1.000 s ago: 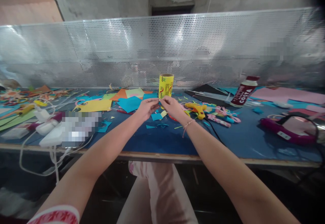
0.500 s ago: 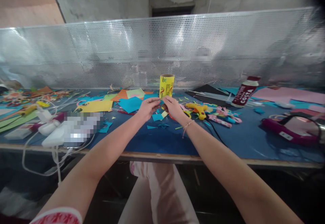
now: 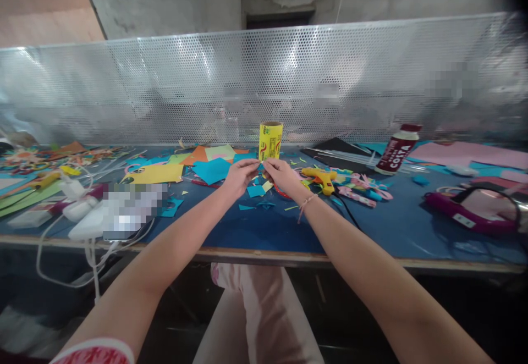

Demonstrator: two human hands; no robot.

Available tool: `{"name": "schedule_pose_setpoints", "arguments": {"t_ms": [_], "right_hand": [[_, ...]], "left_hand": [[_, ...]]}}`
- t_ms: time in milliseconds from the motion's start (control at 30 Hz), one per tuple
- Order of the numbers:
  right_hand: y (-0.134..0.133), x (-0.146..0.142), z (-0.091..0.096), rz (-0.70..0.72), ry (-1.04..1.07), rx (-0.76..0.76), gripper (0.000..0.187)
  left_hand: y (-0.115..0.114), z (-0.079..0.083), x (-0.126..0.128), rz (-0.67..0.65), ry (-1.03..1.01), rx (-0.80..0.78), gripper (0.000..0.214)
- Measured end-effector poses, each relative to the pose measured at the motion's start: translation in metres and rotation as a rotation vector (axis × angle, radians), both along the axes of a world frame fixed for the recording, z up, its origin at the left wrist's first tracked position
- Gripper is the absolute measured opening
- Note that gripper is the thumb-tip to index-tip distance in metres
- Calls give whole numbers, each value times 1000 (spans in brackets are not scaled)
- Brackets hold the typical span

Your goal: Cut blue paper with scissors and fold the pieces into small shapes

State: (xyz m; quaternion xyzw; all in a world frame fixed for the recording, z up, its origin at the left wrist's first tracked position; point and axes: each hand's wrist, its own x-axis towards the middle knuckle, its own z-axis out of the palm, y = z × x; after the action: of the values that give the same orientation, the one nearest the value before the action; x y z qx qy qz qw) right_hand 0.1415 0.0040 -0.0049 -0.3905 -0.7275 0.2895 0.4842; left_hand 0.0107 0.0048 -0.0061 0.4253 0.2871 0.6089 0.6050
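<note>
My left hand and my right hand meet fingertip to fingertip over the table. Both are closed in a pinch, and whatever sits between the fingers is too small to make out. Just behind them a yellow printed cardboard tube stands upright, its lower end partly hidden by the fingers. Below the hands lie blue paper scraps and a small folded blue paper piece. A yellow hot glue gun rests to the right of my right hand, its black cord trailing towards the table's front edge.
Coloured paper sheets lie left of the hands. Further left are a white power strip and cables. A dark red COSTA bottle and a purple-framed object are on the right. A perforated metal screen runs behind the table.
My hands stay pinched together in nearly the same place, with only a slight shift of the fingers. Nothing on the table has visibly moved.
</note>
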Motion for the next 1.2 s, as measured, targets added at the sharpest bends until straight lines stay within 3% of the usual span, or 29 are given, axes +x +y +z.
{"name": "schedule_pose_setpoints", "arguments": {"t_ms": [233,433,700,1000,1200], "right_hand": [[-3,1,3,-32,-41,82,29],[-4,1,2,-91,-120,183,31],[-4,-3,1,3,-9,-16,34],[-4,-4,-1,-52,-104,20,31],[-1,-1,-2,-163,-197,229,24]], "left_hand": [[-2,4,-1,-47,-25,-10,10],[0,2,-2,-88,91,-33,11],[3,-2,-3,-67,125,47,10],[2,-3,-2,-77,129,7,15],[3,-6,-3,-144,80,11,16]]}}
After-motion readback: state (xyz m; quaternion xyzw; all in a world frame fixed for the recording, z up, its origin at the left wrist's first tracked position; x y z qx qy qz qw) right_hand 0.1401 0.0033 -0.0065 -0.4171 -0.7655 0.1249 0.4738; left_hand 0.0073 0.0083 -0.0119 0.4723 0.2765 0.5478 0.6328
